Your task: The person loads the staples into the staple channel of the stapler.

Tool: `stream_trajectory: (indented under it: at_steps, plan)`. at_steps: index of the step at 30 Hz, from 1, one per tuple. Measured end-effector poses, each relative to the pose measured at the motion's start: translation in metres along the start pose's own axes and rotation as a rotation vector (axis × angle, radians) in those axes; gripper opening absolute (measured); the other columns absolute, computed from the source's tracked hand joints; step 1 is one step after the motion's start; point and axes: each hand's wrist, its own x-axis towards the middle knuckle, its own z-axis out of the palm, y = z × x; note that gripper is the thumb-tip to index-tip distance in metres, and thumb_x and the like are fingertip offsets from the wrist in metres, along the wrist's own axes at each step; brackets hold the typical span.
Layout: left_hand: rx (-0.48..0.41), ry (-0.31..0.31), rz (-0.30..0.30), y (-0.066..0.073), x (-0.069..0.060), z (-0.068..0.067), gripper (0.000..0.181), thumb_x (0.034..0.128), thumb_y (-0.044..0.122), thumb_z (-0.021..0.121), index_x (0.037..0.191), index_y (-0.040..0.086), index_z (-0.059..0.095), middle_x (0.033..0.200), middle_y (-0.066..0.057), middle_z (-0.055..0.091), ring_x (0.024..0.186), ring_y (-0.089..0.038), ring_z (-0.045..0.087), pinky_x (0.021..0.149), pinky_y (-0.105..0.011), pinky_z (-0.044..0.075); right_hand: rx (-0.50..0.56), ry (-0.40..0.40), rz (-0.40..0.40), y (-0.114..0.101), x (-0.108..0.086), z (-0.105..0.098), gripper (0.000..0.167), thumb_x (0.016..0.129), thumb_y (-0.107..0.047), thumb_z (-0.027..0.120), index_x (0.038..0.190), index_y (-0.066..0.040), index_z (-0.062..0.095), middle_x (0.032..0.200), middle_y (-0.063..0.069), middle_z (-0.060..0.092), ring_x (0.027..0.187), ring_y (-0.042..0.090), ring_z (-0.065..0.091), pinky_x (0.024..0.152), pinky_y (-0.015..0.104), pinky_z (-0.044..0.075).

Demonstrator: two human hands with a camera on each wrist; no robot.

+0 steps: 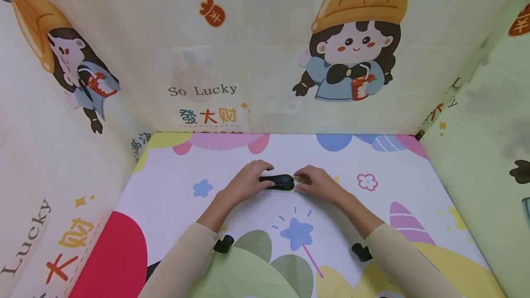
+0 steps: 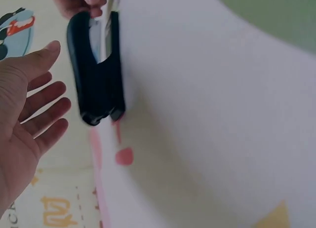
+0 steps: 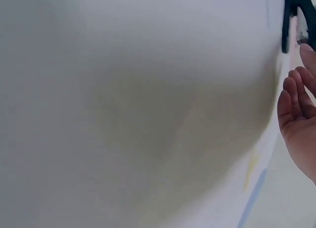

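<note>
A black stapler (image 1: pixel 281 181) lies near the middle of the patterned table, its mouth pointing right. My left hand (image 1: pixel 248 180) is at its rear end in the head view, thumb and fingers spread to either side. The left wrist view has this hand (image 2: pixel 29 109) with fingers apart, a gap between it and the stapler (image 2: pixel 96 70). At the mouth end is my right hand (image 1: pixel 316 182), fingers loosely bent and thumb held apart from them. Between the stapler's arms pale and metallic parts show, blurred. Only the stapler's end (image 3: pixel 296 16) appears in the right wrist view.
Printed cloth walls (image 1: pixel 265 59) enclose the table (image 1: pixel 165 174) at the back and both sides. Black wrist-worn pieces (image 1: pixel 224 244) stick out by the sleeves. The tabletop carries flat printed shapes, such as a blue star (image 1: pixel 203 188).
</note>
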Motion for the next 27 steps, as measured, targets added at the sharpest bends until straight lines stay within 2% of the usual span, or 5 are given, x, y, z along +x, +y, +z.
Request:
stream_trajectory:
  at_steps: [6, 9, 17, 22, 27]
  plan:
    - [0.031, 0.058, -0.06, -0.002, -0.011, -0.018, 0.046, 0.0932, 0.029, 0.079, 0.131, 0.006, 0.067, 0.131, -0.008, 0.068, 0.121, -0.027, 0.063, 0.107, -0.043, 0.052, -0.013, 0.068, -0.035, -0.001, -0.008, -0.014, 0.032, 0.092, -0.015, 0.078, 0.121, -0.002, 0.071, 0.106, 0.007, 0.07, 0.097, 0.02, 0.067, 0.086, 0.038, 0.059]
    - [0.064, 0.106, -0.059, -0.005, -0.017, -0.025, 0.045, 0.0946, 0.03, 0.077, 0.13, 0.005, 0.067, 0.131, -0.009, 0.068, 0.128, -0.028, 0.058, 0.11, -0.044, 0.05, -0.037, 0.102, -0.049, -0.002, -0.013, -0.022, 0.032, 0.094, -0.016, 0.076, 0.123, -0.002, 0.07, 0.111, 0.01, 0.071, 0.101, 0.024, 0.068, 0.089, 0.043, 0.059]
    - [0.225, 0.234, -0.023, -0.015, -0.033, -0.042, 0.046, 0.0935, 0.028, 0.078, 0.13, 0.004, 0.066, 0.129, -0.013, 0.066, 0.127, -0.032, 0.058, 0.109, -0.046, 0.051, -0.134, 0.224, -0.075, 0.0, -0.028, -0.046, 0.028, 0.097, -0.014, 0.073, 0.122, -0.002, 0.07, 0.119, 0.013, 0.071, 0.111, 0.031, 0.068, 0.097, 0.051, 0.056]
    - [0.311, 0.241, -0.035, -0.022, -0.041, -0.047, 0.052, 0.0943, 0.032, 0.077, 0.135, 0.003, 0.063, 0.135, -0.016, 0.064, 0.13, -0.033, 0.058, 0.11, -0.049, 0.05, -0.232, 0.285, -0.078, 0.006, -0.041, -0.06, 0.027, 0.097, -0.012, 0.071, 0.122, -0.002, 0.068, 0.122, 0.015, 0.069, 0.118, 0.036, 0.064, 0.1, 0.055, 0.053]
    - [0.389, 0.242, -0.068, -0.033, -0.05, -0.047, 0.061, 0.094, 0.033, 0.077, 0.141, 0.0, 0.057, 0.145, -0.022, 0.057, 0.138, -0.039, 0.051, 0.117, -0.053, 0.043, -0.323, 0.388, -0.074, 0.013, -0.055, -0.067, 0.026, 0.094, -0.009, 0.072, 0.119, 0.0, 0.069, 0.119, 0.017, 0.069, 0.115, 0.038, 0.063, 0.098, 0.056, 0.052]
